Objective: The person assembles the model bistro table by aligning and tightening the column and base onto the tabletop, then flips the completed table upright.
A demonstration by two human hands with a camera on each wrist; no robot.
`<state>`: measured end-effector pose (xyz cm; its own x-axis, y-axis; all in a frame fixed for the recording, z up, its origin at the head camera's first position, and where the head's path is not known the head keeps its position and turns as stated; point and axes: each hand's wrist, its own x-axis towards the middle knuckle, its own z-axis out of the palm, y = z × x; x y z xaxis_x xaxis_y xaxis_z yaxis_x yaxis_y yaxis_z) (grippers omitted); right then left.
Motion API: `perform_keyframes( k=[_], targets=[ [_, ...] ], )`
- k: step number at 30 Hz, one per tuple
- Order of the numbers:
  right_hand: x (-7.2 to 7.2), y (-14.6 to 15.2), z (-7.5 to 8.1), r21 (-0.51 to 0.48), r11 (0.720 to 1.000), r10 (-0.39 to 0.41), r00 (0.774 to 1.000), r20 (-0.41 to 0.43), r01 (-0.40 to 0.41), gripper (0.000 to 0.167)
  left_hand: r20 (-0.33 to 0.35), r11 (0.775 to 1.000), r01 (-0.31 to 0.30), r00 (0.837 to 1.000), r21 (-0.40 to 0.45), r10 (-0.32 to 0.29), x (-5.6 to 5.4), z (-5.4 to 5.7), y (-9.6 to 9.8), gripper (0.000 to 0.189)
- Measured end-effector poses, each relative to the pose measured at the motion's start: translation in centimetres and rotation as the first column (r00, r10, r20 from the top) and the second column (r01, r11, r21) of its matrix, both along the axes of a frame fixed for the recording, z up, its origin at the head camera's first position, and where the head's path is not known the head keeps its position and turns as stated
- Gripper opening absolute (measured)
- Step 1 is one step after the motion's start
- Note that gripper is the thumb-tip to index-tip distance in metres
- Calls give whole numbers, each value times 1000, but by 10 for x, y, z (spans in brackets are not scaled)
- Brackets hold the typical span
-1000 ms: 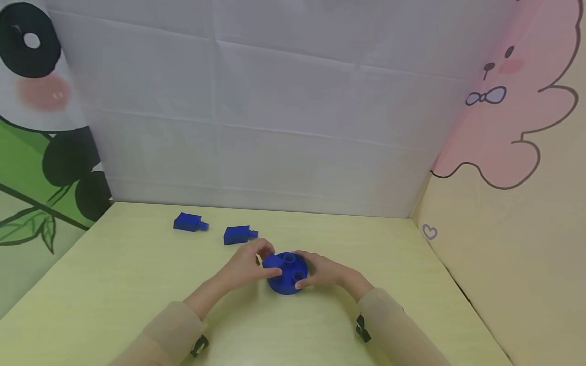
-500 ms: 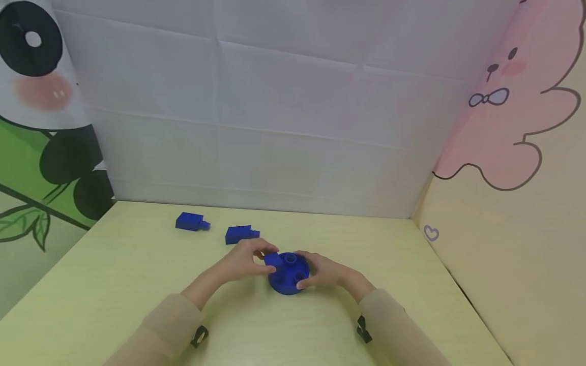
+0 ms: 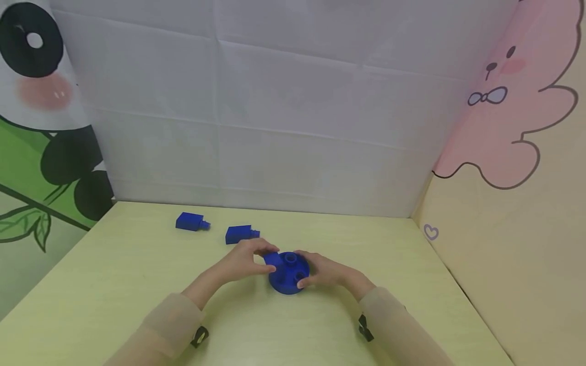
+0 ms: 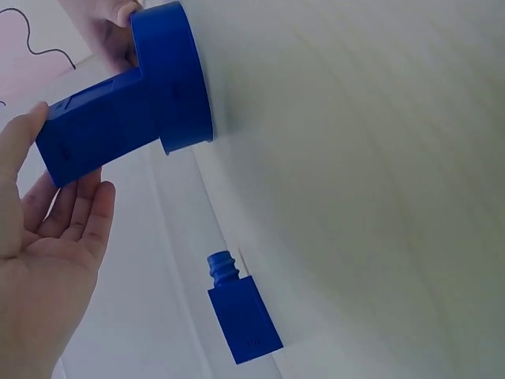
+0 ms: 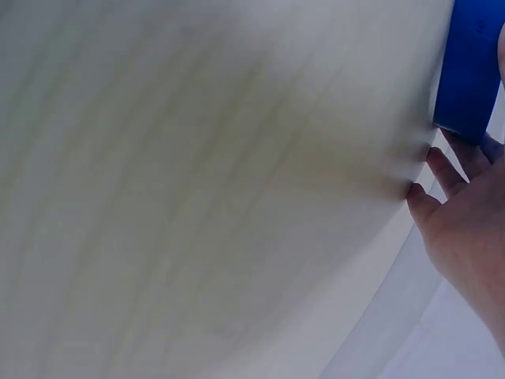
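Observation:
A round blue base [image 3: 286,287] with raised round sockets on top sits on the table, in the middle of the head view. My right hand [image 3: 327,271] grips its right side, thumb at the front and fingers behind. On the base's left side, a blue rectangular block [image 4: 99,122] projects from the top at a slant. My left hand [image 3: 242,263] pinches this block's outer end between thumb and fingers. The block's inner end meets the base, so its neck is hidden. In the right wrist view, the fingertips of the right hand [image 5: 465,221] reach down to the tabletop beside the base.
Two more blue blocks lie behind the left hand: a nearer block [image 3: 239,234], whose ridged neck shows in the left wrist view, and a farther block [image 3: 189,221]. A white sheet [image 3: 284,127] closes off the table's back edge. Cartoon-printed panels [image 3: 499,147] flank the sides.
My left thumb and fingers have shifted slightly on the block, and its outer end looks a little higher. The right hand keeps its grip on the base. Both loose blocks stay put.

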<state>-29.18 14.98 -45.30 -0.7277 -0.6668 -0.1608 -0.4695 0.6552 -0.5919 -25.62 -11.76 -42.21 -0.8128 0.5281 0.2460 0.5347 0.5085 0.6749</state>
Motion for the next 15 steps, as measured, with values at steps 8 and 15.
perform_keyframes(
  k=[8, 15],
  targets=[
    [7, 5, 2, -75, 996, -44, 995, -87, 37, 94, -21, 998, -63, 998, 0, 63, -21, 5, -23, 78],
    [21, -3, 18, -183, 978, -128, 982, -139, 101, 88, 6, 978, -207, 978, -39, 207, -46, 4, -58, 82]
  ],
)
